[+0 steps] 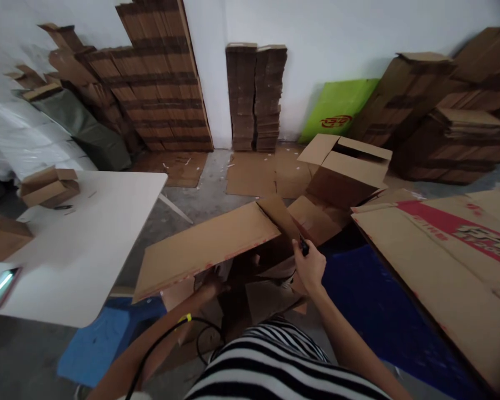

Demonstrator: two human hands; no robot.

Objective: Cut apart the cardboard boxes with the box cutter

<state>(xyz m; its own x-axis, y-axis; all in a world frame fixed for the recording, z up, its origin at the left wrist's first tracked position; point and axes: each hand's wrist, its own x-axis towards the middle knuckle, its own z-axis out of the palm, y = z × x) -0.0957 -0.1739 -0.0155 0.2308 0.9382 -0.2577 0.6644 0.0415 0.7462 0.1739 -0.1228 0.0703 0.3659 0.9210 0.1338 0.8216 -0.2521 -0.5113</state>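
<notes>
In front of my body is a brown cardboard box (208, 244) with a long flap raised at a slant and a narrower flap (278, 214) at its right end. My right hand (311, 265) is closed at the edge of that end flap. A small black object (304, 246) shows between its thumb and fingers, too little of it to name. My left hand (210, 286) reaches beneath the long flap, in shadow. Its fingers are mostly hidden there, so their grip does not show. Loose cardboard pieces (270, 300) lie under the box, close to my striped shirt.
At left stands a white table (104, 222) with small open boxes (50, 187) and a phone (0, 289). A blue stool (94, 344) is below it. A large printed carton (437, 250) is at right. Behind are an open box (350, 172) and stacked cardboard (256, 97).
</notes>
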